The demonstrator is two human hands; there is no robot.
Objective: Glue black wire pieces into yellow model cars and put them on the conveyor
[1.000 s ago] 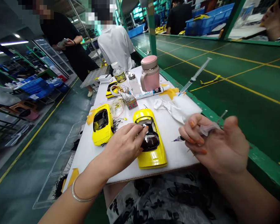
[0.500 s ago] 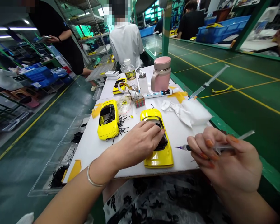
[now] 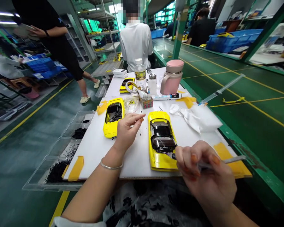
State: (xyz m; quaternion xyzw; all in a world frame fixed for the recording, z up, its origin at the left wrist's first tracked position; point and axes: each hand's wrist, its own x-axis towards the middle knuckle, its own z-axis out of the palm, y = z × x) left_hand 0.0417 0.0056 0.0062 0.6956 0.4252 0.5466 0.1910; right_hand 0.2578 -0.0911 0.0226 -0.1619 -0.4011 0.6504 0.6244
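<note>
My right hand [image 3: 203, 170] grips a thin syringe [image 3: 205, 164], its purple-tinged needle pointing left at the lower edge of the dark window on a yellow toy car body [image 3: 157, 160]. Whether the tip touches is unclear. Left of that car, my left hand [image 3: 127, 129] is raised over the board with thumb and forefinger close together; anything between them is too small to make out. Partly behind it lies a second yellow car body [image 3: 113, 126], with thin black strips [image 3: 115, 116] inside.
Behind the cars stand a pink mug [image 3: 172, 78], a bottle [image 3: 140, 74], a small jar [image 3: 152, 84] and a marker [image 3: 165, 96]. Crumpled tissue [image 3: 186, 116] and another syringe [image 3: 221, 90] on a white block lie right. A clear tray [image 3: 59, 148] of black pieces is left. People are nearby.
My left hand has left the front car and moved left, uncovering its dark windows. My right hand has brought the syringe left, onto the car. A person in black at the left has shifted.
</note>
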